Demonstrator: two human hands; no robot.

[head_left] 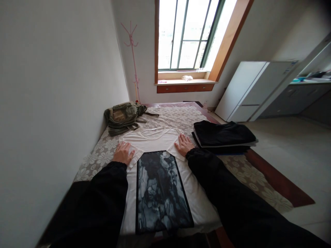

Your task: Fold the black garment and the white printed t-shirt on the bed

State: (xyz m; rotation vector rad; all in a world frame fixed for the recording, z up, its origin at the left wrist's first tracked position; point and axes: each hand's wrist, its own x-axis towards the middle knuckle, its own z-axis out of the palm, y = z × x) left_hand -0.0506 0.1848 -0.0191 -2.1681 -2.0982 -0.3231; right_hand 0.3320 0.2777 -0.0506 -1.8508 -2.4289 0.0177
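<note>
Head view: white T-shirt [155, 137] spread flat mid-frame on the bed [103, 155], long axis running from bottom edge up toward the window [186, 34], collar at the far end. Left hand [123, 153] flat, fingers spread, on the left sleeve; right hand [183, 144] likewise on the right, seemingly pressing, not pinching. Equally near. Folded dark clothes [222, 136] right, backpack [124, 117] upper left.
</note>
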